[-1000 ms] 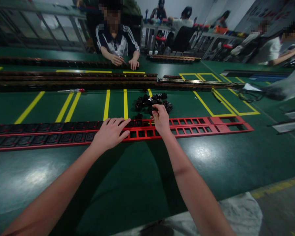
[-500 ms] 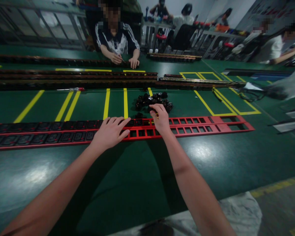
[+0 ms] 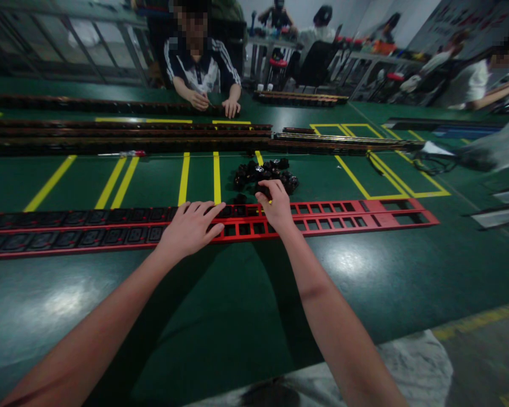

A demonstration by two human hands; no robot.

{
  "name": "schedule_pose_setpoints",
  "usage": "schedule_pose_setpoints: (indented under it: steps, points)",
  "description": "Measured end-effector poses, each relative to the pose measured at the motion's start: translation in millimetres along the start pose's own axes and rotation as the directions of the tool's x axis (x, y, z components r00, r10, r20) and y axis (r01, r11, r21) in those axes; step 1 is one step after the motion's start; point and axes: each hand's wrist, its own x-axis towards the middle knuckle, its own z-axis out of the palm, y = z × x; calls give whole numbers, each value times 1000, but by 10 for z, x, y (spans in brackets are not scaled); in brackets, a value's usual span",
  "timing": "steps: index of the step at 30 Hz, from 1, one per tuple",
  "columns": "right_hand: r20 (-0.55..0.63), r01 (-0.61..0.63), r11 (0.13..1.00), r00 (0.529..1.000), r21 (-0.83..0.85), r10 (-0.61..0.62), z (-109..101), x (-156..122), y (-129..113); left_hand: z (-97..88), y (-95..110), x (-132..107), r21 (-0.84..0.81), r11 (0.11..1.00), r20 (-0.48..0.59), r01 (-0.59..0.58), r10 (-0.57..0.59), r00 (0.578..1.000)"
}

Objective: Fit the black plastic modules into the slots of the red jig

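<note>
A long red frame (image 3: 379,210) with two rows of square openings lies across the green table. Large black sockets (image 3: 117,215) fill its left part, and a few smaller ones sit near the middle. My left hand (image 3: 190,226) rests on the frame, palm down, fingers spread. Just beyond the frame is a pile of small black sockets (image 3: 265,169). At the pile's near edge my right hand (image 3: 277,204) is curled, thumb and fingers around a black socket (image 3: 262,191) that is partly hidden by the fingers. One loose black piece (image 3: 240,199) lies between the hands.
Long dark strips (image 3: 127,133) run across the table behind the pile. A screwdriver (image 3: 123,154) lies in front of them. Yellow tape (image 3: 184,178) marks the table. Opposite, a co-worker (image 3: 203,73) has both hands at another strip. A clear plastic bag (image 3: 498,144) is at right.
My right hand has shifted very slightly left, and its thumb now sits nearer the black socket at the pile's edge. My left hand stays where it was.
</note>
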Motion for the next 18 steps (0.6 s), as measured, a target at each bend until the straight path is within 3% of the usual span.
schedule_pose_setpoints:
  steps: [10,18]
  points:
    - [12,-19,1000,1000,-12,19,-27,5,-66,-1,-4,-2,-13,1000,1,1,-1,1000]
    - [30,39,998,999,53,-41,-20,2,-53,-2,0,-3,4,1000,-1,-3,3,1000]
